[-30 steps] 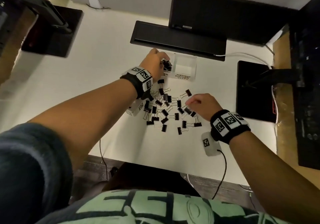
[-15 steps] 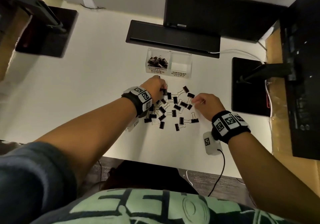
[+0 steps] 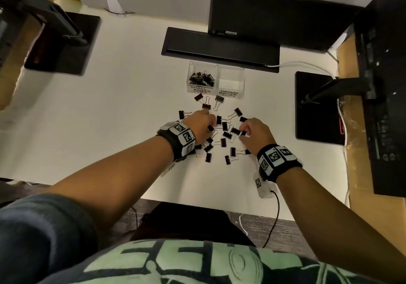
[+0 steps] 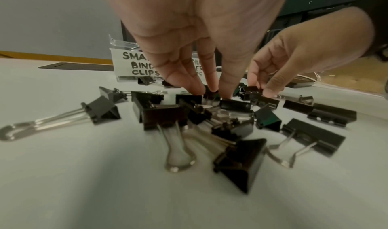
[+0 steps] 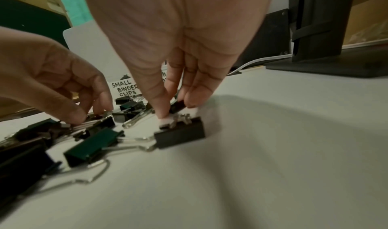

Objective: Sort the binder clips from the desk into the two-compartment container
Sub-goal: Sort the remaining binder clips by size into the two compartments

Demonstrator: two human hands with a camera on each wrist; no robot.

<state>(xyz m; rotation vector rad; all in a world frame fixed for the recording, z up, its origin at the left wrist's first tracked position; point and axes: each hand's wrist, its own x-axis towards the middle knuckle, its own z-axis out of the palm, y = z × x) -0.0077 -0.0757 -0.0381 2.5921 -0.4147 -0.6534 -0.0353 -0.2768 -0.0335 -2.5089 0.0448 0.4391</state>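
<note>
Reaching into the binder clips point(image 3: 222, 136) scattered mid-frame on the desk point(image 3: 109, 107), my left hand point(image 3: 201, 127) pinches one clip, my right hand point(image 3: 254, 133) another. I see the container point(image 3: 216, 79) above them, clips filling its left compartment.

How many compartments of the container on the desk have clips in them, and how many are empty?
Compartments holding clips: 1, the small binder clips compartment, with a pile of clips.
Empty compartments: 1, the medium binder clips compartment.
Total: 2 compartments.
</note>
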